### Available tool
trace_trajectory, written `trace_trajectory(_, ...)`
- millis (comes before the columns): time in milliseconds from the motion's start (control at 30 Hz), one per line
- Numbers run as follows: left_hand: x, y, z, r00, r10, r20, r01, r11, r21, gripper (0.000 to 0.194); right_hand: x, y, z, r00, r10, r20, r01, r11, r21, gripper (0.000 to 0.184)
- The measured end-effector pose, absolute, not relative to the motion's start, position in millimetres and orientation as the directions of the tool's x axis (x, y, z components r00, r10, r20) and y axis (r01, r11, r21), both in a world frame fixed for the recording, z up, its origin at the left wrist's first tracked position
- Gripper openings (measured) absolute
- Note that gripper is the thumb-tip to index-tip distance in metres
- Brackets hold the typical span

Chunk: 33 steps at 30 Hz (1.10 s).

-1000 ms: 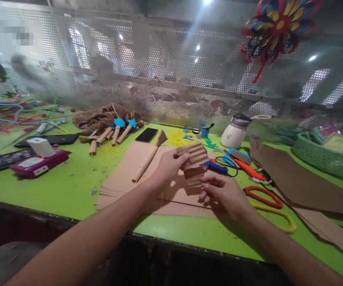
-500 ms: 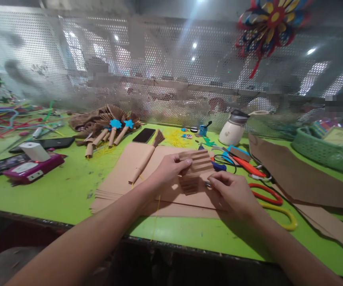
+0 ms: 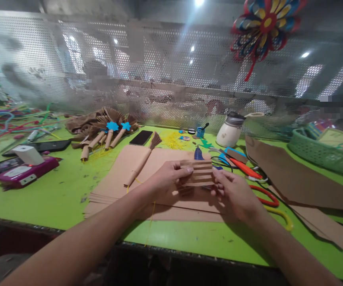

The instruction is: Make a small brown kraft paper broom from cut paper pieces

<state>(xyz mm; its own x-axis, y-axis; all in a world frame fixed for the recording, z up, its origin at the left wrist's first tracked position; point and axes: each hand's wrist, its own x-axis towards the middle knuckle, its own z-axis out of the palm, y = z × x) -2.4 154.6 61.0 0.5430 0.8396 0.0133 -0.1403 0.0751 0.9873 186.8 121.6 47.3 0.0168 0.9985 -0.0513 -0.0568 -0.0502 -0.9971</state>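
Observation:
A strip of brown paper folded into accordion pleats (image 3: 199, 173) is held up over a stack of flat brown sheets (image 3: 111, 174). At its left end, my left hand (image 3: 171, 176) is closed, the thumb pressed on the pleats. My right hand (image 3: 237, 190) pinches the right end between thumb and fingertips; its lower fingers are curled and partly hidden. A rolled paper handle with a fringed end (image 3: 138, 165) lies on the sheets to the left, yellow string trailing from it. Just behind the pleats stands the blue nozzle of a glue gun (image 3: 198, 153).
Scissors with red and yellow handles (image 3: 271, 196) lie right of my right hand. Beyond are brown paper sheets (image 3: 296, 171), a green basket (image 3: 314, 153) and a white bottle (image 3: 229, 131). Left are a phone (image 3: 140, 138), finished paper pieces (image 3: 108, 137) and a purple power strip (image 3: 26, 172).
The pleated paper has turned to lie more level, and my right fingers have moved up onto its right end. The small metallic thing at my right fingertips no longer shows clearly. The view has shifted slightly.

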Motion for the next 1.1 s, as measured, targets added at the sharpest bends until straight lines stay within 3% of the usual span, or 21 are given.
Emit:
trace_trajectory(267, -4.4, 150.8, 63.1, 0.569, 0.822, 0.004, -0.125, 0.081, 0.989, 0.024, 182.2, 117.3, 44.0, -0.072, 0.997, -0.04, -0.034, -0.043, -0.999, 0.031)
trace_trajectory(533, -8.3, 155.7, 59.2, 0.584, 0.809, 0.068, -0.056, -0.043, 0.998, 0.024, 182.6, 119.0, 44.1, -0.065, 0.998, -0.009, -0.064, -0.013, -0.998, 0.032)
trace_trajectory(1100, -5.5, 152.7, 62.6, 0.553, 0.833, 0.012, -0.086, 0.043, 0.995, 0.029, 182.0, 119.3, 43.8, -0.043, 0.999, 0.018, -0.113, 0.013, -0.993, 0.03)
